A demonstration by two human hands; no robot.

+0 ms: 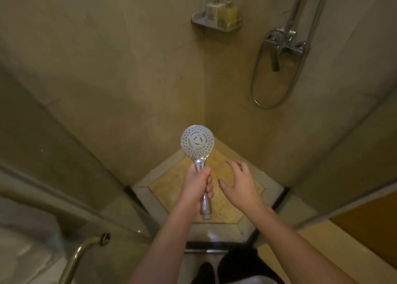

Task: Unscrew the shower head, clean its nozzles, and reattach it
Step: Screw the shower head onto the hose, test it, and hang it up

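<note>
chrome shower head (197,142) gripped by left hand (196,184) — right hand (240,181) beside, fingers spread.

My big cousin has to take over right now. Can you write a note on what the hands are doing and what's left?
Left hand: shut around the shower head handle, nozzle face up toward the camera.
Right hand: open, empty, beside the handle, not touching.
Hose: hangs in a loop from the wall mixer.
Done: head is off, no hose on its threaded end.
Left: clean nozzles, screw head back on.
</note>
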